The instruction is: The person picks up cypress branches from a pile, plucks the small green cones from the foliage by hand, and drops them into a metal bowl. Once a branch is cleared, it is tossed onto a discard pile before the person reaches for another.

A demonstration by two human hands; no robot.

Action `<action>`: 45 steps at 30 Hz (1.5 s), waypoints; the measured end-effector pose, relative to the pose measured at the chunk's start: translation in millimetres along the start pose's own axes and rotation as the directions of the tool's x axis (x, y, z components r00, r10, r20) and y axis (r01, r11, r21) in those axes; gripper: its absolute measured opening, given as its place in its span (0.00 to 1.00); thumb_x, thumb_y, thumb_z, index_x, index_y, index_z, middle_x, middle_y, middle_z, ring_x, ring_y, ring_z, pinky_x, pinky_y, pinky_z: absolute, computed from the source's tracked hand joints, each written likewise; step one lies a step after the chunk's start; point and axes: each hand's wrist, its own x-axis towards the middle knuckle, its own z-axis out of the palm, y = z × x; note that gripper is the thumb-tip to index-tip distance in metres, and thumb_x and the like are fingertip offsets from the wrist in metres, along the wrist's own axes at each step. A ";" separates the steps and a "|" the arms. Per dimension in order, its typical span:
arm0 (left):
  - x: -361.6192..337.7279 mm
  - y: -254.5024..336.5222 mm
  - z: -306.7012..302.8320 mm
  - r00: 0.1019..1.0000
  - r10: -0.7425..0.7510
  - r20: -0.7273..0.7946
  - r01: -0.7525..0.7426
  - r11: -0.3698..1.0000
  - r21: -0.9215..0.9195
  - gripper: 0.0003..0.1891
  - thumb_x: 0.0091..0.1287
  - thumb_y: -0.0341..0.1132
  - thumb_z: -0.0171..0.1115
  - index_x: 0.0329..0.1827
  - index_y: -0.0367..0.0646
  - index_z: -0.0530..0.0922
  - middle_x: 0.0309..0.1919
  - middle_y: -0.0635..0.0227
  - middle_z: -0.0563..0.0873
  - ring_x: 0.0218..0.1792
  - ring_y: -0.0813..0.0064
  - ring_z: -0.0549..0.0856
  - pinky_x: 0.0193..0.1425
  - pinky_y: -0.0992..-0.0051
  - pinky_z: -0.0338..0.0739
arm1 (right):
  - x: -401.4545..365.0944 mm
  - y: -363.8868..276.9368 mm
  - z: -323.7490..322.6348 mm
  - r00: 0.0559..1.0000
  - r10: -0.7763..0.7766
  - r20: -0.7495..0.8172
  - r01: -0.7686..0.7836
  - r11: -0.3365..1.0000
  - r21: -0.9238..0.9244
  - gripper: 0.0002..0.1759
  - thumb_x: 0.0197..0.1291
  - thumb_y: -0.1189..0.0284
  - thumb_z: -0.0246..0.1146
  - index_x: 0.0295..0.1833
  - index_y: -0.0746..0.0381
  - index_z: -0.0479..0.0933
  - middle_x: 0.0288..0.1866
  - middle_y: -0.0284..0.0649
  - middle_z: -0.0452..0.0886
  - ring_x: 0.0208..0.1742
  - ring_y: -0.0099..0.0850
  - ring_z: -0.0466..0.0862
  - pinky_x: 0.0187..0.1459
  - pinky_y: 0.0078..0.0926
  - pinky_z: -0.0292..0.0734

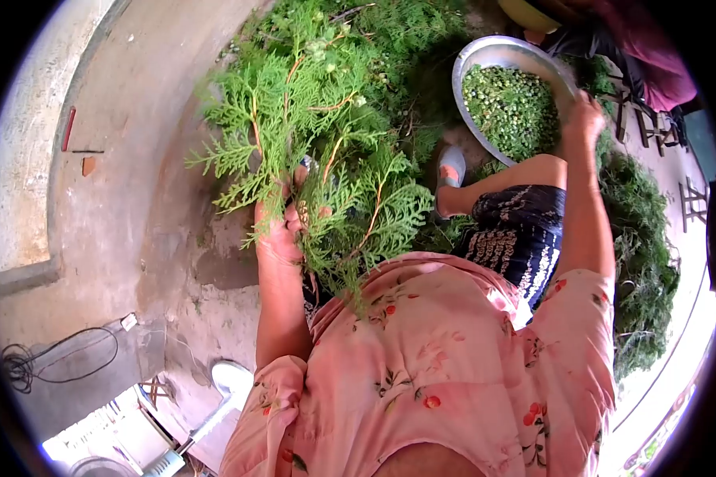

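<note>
The left hand (282, 234) is well to the left of the metal bowl (485, 49) and nearer the body. Its grip is closed tight around the stems of a leafy branch (318, 127), whose flat, scaly green sprays fan up and out above the fist, toward the bowl's left side. The right hand (585, 119) lies at the bowl's right rim, its back to the camera. Whether its grip clasps the rim or only rests there cannot be told, since the fingers are hidden.

The bowl is filled with small green bits (509, 111). A heap of cut greenery (648, 238) lies around the bowl, spreading to its left and below its right side. Just below the bowl a foot in a pale shoe (451, 167) pokes out from a bent knee. Beyond the bowl's far edge sits another person in magenta cloth (652, 56). Far to the bowl's lower left, a dark cable (48, 362) is coiled on the concrete floor (135, 199).
</note>
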 end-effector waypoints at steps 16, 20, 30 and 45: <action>-21.7 -9.6 19.6 0.986 -0.147 0.078 0.149 0.989 -0.011 0.16 0.63 0.42 0.55 0.51 0.46 0.74 0.45 0.69 0.81 0.30 0.72 0.80 0.26 0.69 0.79 | -233.2 -47.1 108.2 0.542 0.464 0.700 -0.699 0.712 0.070 0.07 0.60 0.70 0.59 0.34 0.62 0.72 0.21 0.33 0.72 0.15 0.22 0.68 0.14 0.17 0.61; -45.6 -5.8 69.6 0.988 -0.155 0.022 0.148 0.970 0.194 0.16 0.59 0.37 0.61 0.48 0.39 0.75 0.34 0.69 0.83 0.14 0.86 0.67 0.12 0.86 0.57 | -204.5 -36.4 105.9 0.673 0.529 0.516 -0.673 0.728 0.132 0.07 0.61 0.71 0.57 0.32 0.62 0.69 0.21 0.34 0.71 0.16 0.24 0.68 0.16 0.22 0.60; -45.3 -0.9 62.3 0.992 0.040 0.123 -0.093 0.881 0.463 0.09 0.56 0.37 0.67 0.29 0.40 0.78 0.16 0.77 0.73 0.14 0.87 0.66 0.16 0.84 0.55 | -40.4 14.3 20.9 0.619 0.628 0.471 -0.772 0.380 0.509 0.27 0.66 0.69 0.48 0.62 0.71 0.46 0.56 0.57 0.62 0.54 0.46 0.70 0.53 0.41 0.74; -49.2 -7.8 55.8 0.850 0.430 0.304 -0.478 0.384 0.790 0.08 0.56 0.35 0.67 0.30 0.38 0.80 0.15 0.78 0.74 0.17 0.87 0.68 0.19 0.82 0.61 | -215.9 -63.4 69.1 0.333 0.623 0.708 -0.776 0.607 -0.170 0.50 0.49 0.42 0.60 0.70 0.57 0.48 0.69 0.47 0.54 0.65 0.40 0.62 0.57 0.44 0.65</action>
